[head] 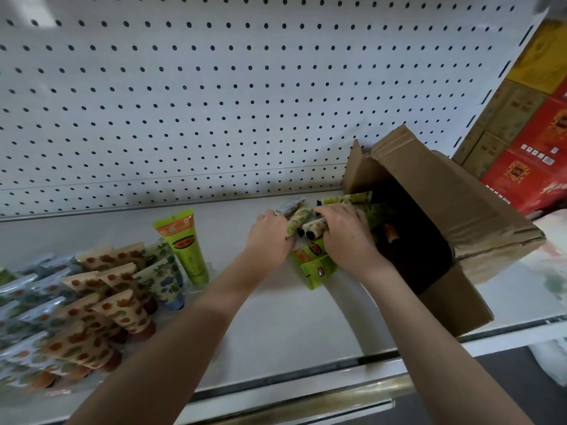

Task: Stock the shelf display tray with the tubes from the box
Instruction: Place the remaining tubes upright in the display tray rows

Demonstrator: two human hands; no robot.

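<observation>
A brown cardboard box lies tipped on its side on the white shelf, its open mouth facing left. Several small patterned tubes spill from it. My left hand curls round the left side of this bunch. My right hand grips tubes at the box's mouth, fingers curled over them. Green tubes lie under my right hand. At the left, the clear display tray holds rows of standing patterned tubes and one tall green tube.
A white pegboard backs the shelf. Red and yellow cartons are stacked at the right, beyond the shelf end. The shelf's front edge has a metal rail.
</observation>
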